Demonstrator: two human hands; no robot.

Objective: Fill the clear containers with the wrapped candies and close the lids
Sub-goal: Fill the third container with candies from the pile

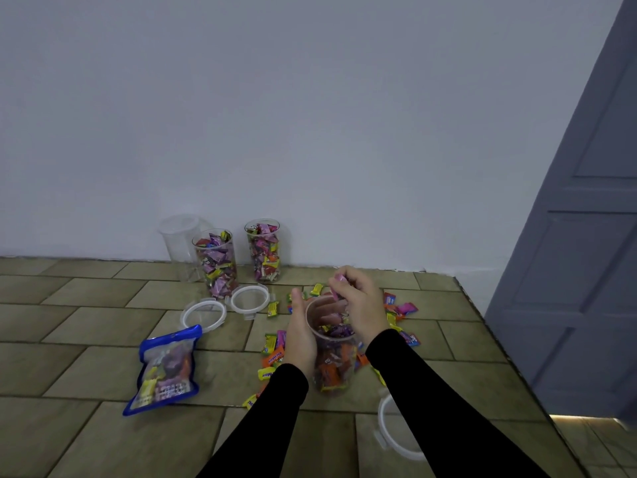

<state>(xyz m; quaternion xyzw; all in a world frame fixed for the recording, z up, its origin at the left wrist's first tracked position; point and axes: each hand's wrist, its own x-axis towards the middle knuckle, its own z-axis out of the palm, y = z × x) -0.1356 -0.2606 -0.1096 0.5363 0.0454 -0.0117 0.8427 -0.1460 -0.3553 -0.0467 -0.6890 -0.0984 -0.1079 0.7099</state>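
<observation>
At the left of the frame the blue candy bag [165, 369] lies flat on the tiled floor [69, 357], and near it two loose lids [204, 314] sit just below the row of containers by the wall: an empty one [179, 246] at upper left of the group, then two filled containers [216, 262] with open tops. None of the three is closed, so a stray knock from an elbow or sleeve could tip them and spill what is already packed.

The likelier trouble is at centre. The left hand [300, 336] grips the side of the container being filled [332, 357], thumb up along its rim and fingers curled round the far wall, seen through the clear plastic. The container looks tilted a little toward the person; if that grip slackens while candies drop in, it could roll and dump its load onto the scattered candies [272, 357] around it.

Just right of that, the right hand [358, 298] hovers over the container's mouth, its fingers bunched downward and pinching a pink wrapped candy [339, 279] at the fingertips. Released off-centre, the candy would likely strike the rim and bounce out. The container seems well filled, so overfilling may keep its lid from seating.

At lower right another lid [396, 429] lies beside the right forearm, where a sleeve could sweep it away.
</observation>
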